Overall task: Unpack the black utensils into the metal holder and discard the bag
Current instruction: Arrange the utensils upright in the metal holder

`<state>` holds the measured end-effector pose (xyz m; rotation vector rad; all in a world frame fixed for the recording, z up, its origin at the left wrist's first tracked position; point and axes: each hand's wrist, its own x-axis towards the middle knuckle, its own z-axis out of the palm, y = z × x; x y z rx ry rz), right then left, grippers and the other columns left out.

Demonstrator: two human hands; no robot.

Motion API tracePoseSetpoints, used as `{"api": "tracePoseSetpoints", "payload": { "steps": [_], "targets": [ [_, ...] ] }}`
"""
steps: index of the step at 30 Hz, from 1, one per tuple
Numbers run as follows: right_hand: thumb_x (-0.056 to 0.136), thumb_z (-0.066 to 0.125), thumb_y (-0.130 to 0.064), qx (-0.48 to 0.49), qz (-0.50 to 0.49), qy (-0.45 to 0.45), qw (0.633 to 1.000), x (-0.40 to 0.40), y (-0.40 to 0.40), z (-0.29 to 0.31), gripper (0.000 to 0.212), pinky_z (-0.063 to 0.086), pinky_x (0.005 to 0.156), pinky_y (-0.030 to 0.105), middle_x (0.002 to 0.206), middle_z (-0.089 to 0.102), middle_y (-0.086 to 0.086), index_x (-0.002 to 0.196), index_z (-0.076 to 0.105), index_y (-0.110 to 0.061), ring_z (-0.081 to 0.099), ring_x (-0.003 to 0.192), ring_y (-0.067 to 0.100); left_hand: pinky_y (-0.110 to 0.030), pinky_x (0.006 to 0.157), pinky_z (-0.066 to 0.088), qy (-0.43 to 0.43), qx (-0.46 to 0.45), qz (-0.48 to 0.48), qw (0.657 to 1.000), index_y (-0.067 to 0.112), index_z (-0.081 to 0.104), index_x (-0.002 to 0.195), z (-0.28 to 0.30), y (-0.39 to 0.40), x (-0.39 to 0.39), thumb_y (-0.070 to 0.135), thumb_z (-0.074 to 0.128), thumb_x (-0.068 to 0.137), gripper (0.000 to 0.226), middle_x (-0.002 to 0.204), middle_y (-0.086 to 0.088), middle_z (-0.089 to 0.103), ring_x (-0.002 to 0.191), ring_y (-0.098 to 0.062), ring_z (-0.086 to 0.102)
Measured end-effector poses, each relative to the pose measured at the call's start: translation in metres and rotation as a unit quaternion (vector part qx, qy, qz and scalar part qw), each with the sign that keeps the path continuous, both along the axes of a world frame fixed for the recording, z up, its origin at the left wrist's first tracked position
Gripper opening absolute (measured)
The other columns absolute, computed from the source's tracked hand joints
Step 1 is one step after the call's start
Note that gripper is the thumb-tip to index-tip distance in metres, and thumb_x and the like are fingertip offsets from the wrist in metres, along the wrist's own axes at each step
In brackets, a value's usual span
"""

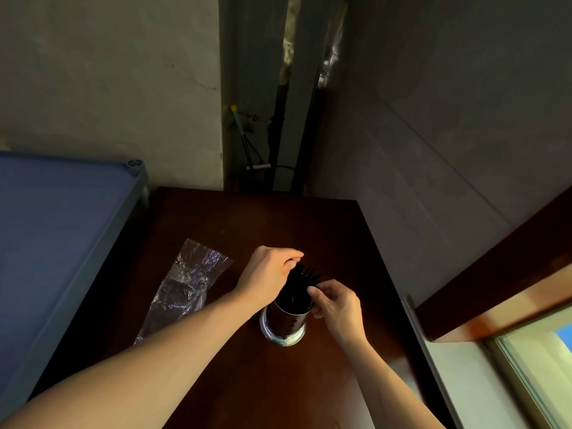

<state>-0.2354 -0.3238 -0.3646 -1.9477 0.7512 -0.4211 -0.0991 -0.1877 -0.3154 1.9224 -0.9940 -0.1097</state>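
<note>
A shiny metal holder [284, 326] stands upright on the dark wooden table [247, 382]. A bundle of black utensils [301, 281] sticks out of its top, fanned toward the far side. My left hand [267, 278] curls over the utensils from the left, fingers on their upper ends. My right hand [335, 305] pinches the utensils at the holder's right rim. The clear plastic bag [185, 283] lies flat and crumpled on the table to the left of the holder, untouched.
A blue-topped surface with a grey frame [62, 227] adjoins the table on the left. Plain walls and a gap with pipes [278, 134] stand behind. A window sill and frame [495, 366] run along the right side.
</note>
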Motion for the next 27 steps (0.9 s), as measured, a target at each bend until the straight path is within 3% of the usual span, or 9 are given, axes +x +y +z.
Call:
{"api": "tracePoseSetpoints", "payload": {
  "steps": [5, 8, 15, 18, 21, 25, 27],
  "targets": [
    [0.092, 0.074, -0.027, -0.008, -0.006, -0.003, 1.000, -0.003, 0.000, -0.002, 0.010, 0.051, 0.050, 0.018, 0.062, 0.072, 0.004, 0.087, 0.070, -0.019, 0.070, 0.052, 0.014, -0.019, 0.090, 0.055, 0.028, -0.004, -0.027, 0.999, 0.014, 0.072, 0.121, -0.005, 0.006, -0.017, 0.009, 0.060, 0.096, 0.028, 0.115, -0.003, 0.076, 0.104, -0.005, 0.069],
    [0.092, 0.074, -0.028, -0.003, -0.011, -0.009, 1.000, -0.005, 0.001, -0.003, 0.012, 0.050, 0.049, 0.018, 0.061, 0.071, 0.004, 0.089, 0.069, -0.018, 0.068, 0.050, 0.013, -0.026, 0.097, 0.054, 0.025, 0.043, -0.055, 0.997, 0.016, 0.070, 0.126, -0.015, 0.008, -0.023, 0.012, 0.058, 0.098, 0.031, 0.123, -0.003, 0.072, 0.112, -0.009, 0.066],
    [0.087, 0.077, -0.039, 0.013, -0.036, -0.017, 0.999, -0.007, 0.004, -0.005, 0.027, 0.053, 0.050, 0.022, 0.068, 0.071, 0.004, 0.101, 0.065, -0.020, 0.065, 0.049, 0.011, -0.029, 0.109, 0.039, -0.111, 0.144, -0.042, 0.982, 0.016, 0.063, 0.136, -0.029, 0.021, -0.015, 0.021, 0.059, 0.099, 0.037, 0.138, 0.003, 0.060, 0.129, -0.013, 0.045],
    [0.079, 0.085, -0.037, 0.034, -0.040, -0.023, 0.998, -0.009, 0.005, -0.006, 0.038, 0.055, 0.052, 0.024, 0.075, 0.072, 0.003, 0.105, 0.059, -0.025, 0.068, 0.054, 0.012, -0.035, 0.099, 0.048, -0.085, 0.128, -0.012, 0.988, 0.018, 0.060, 0.137, -0.028, 0.025, -0.012, 0.024, 0.060, 0.098, 0.039, 0.134, 0.004, 0.054, 0.122, -0.015, 0.044],
    [0.079, 0.087, -0.031, 0.029, -0.046, 0.004, 0.999, -0.012, 0.006, -0.013, 0.047, 0.059, 0.057, 0.030, 0.082, 0.073, 0.003, 0.113, 0.056, -0.024, 0.070, 0.060, 0.014, -0.031, 0.090, 0.052, -0.075, 0.114, 0.032, 0.990, 0.017, 0.058, 0.136, -0.030, 0.029, -0.012, 0.028, 0.060, 0.098, 0.039, 0.130, 0.001, 0.048, 0.117, -0.015, 0.045],
    [0.083, 0.083, -0.028, 0.012, -0.049, 0.035, 0.998, -0.013, 0.008, -0.021, 0.027, 0.061, 0.059, 0.040, 0.082, 0.072, 0.004, 0.098, 0.062, -0.021, 0.068, 0.059, 0.016, -0.028, 0.087, 0.053, -0.016, 0.103, 0.094, 0.990, 0.013, 0.058, 0.130, -0.035, 0.034, -0.012, 0.011, 0.056, 0.098, 0.032, 0.126, -0.001, 0.051, 0.108, -0.014, 0.055],
    [0.084, 0.082, -0.032, 0.003, -0.048, 0.044, 0.998, -0.011, 0.009, -0.022, 0.022, 0.060, 0.061, 0.040, 0.081, 0.072, 0.003, 0.095, 0.065, -0.022, 0.068, 0.061, 0.017, -0.028, 0.086, 0.054, 0.043, 0.112, 0.122, 0.985, 0.012, 0.059, 0.130, -0.037, 0.036, -0.011, -0.003, 0.055, 0.092, 0.040, 0.124, -0.003, 0.054, 0.102, -0.015, 0.059]
  ]
}}
